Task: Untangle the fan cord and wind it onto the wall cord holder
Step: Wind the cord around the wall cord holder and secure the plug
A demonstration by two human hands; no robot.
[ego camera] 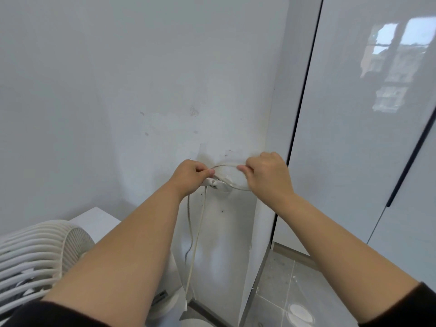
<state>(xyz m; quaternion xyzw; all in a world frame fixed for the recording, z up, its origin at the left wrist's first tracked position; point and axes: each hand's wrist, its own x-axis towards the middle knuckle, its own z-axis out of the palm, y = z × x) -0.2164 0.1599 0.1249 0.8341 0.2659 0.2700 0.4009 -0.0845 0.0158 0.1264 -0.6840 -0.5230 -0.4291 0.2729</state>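
Both hands work at a scuffed white wall (118,90): left hand (188,173) and right hand (264,173) each pinch the fan cord (226,165), looped at the wall cord holder (218,184). Glossy cabinet doors (354,138) stand alongside, and a grey tiled floor (295,279) lies below.

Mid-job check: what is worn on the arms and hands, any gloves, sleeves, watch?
Left hand and right hand are bare: no gloves, rings or watch visible. Forearms are uncovered. A black left sleeve and black right sleeve show only at the frame's bottom corners.
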